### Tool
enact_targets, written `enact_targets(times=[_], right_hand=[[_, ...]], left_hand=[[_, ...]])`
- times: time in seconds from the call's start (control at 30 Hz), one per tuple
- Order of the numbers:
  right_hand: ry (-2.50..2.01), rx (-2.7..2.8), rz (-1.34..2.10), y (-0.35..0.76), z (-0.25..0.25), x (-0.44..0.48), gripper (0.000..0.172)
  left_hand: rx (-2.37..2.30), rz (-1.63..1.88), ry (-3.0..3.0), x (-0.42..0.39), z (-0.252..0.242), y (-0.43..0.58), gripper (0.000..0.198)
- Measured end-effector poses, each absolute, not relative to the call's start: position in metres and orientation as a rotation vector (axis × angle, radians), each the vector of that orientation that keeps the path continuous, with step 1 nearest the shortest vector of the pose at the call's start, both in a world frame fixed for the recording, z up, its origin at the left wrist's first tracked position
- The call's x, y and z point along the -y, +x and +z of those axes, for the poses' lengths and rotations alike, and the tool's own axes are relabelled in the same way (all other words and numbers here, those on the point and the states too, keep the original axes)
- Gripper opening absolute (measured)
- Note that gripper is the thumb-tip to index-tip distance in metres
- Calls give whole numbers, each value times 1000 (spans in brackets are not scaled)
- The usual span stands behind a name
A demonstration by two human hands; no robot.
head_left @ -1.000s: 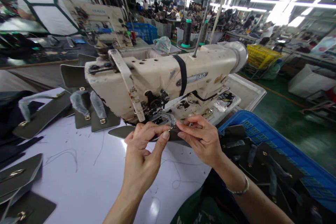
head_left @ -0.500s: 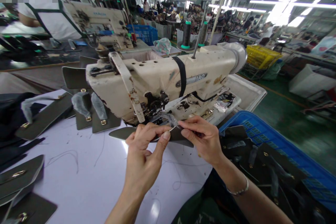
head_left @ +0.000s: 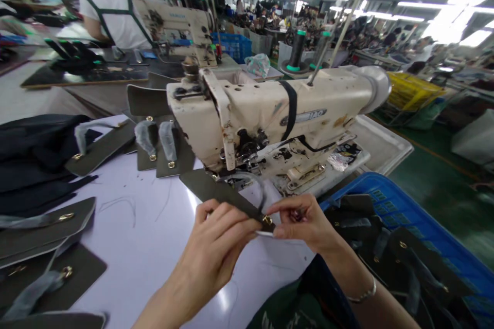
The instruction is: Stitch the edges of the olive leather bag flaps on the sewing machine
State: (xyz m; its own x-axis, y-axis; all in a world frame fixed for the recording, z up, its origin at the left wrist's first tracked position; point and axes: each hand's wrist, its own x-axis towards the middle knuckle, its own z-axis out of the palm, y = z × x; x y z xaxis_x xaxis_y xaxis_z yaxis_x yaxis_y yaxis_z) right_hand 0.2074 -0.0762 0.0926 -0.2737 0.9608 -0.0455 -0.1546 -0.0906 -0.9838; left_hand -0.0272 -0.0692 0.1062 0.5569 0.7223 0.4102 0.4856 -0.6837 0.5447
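Note:
My left hand [head_left: 218, 239] and my right hand [head_left: 304, 221] both pinch one dark olive flap piece [head_left: 222, 193] in front of the cream sewing machine [head_left: 270, 113]. The flap reaches from my fingers back under the machine's head. A small brass fitting [head_left: 266, 220] on it shows between my two thumbs, with a grey wrapped strap looping above it. My right wrist wears a thin bracelet.
Several similar olive flaps [head_left: 46, 236] with brass fittings lie on the white table [head_left: 146, 247] at left and behind. A blue crate [head_left: 409, 221] of dark pieces stands at right. Another person in a white top works at a second machine [head_left: 173, 25] far left.
The view has shifted so the machine sits further right. My hands have drawn the flap toward me and lower, away from the needle area, and the brass fitting now shows.

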Motion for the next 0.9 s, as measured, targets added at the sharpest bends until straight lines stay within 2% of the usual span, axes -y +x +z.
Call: enact_targets(times=[0.07,0.17,0.27,0.33,0.4,0.43,0.53,0.63,0.73,0.8,0.9], right_hand=[[-1061,1260,1541,206,81,82,29],[-1193,1297,1557,197,58,87,47],[-1361,1412,1541,181,35,89,64],[-1442,1533,1508,169,20,88,67],[-1483,1635,1421,160,6,85,62],[-1491,1658,1350,157,-2,83,56],[-1559,1602,1079,155,-27,73,41],[-1650,1478,903,151,-46,65,47],[-1545,1558,1047,137,-51,64,58],[-1412,1674,1223,122,-46,67,56],[-1307,1761,1401,102,-36,72,50]], left_hand=[[-998,600,2454,80,80,-59,28],[-1341,312,2323,96,35,-105,40],[-1644,535,2057,111,-1,-118,32],[-1694,691,1956,117,-17,-103,57],[-1777,779,1852,116,-30,-81,84],[-1789,817,1783,113,-35,-71,87],[-1765,876,1724,93,-49,-55,77],[-1724,936,1726,67,-57,-66,64],[-1846,1071,1642,42,-55,-100,53],[-2088,1142,1568,28,-45,-134,46],[-2420,1030,1616,13,-21,-189,37]])
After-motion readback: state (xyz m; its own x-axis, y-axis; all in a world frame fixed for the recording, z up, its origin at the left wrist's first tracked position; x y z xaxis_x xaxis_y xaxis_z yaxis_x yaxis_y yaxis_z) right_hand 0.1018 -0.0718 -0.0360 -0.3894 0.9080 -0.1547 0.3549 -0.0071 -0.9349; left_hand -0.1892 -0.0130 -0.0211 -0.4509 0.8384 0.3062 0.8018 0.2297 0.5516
